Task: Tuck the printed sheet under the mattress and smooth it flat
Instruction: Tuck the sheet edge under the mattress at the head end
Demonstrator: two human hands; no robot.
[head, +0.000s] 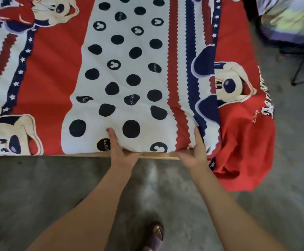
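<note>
A printed sheet (126, 69) in red, white and navy, with cartoon mice and black dots, covers the mattress. Its near edge runs along a wooden bed rail (158, 156). My left hand (119, 151) grips that near edge, thumb on top by a black dot, fingers hidden under the fabric. My right hand (194, 153) grips the edge further right, thumb up on the striped band, fingers curled below. At the right corner the sheet hangs loose in a red bunch (241, 142) down toward the floor.
Grey concrete floor (39, 196) lies in front of the bed. My foot in a dark sandal (154, 234) stands near the bottom centre. At the upper right are a pale bundle of fabric (289, 19) and thin black stand legs (303, 69).
</note>
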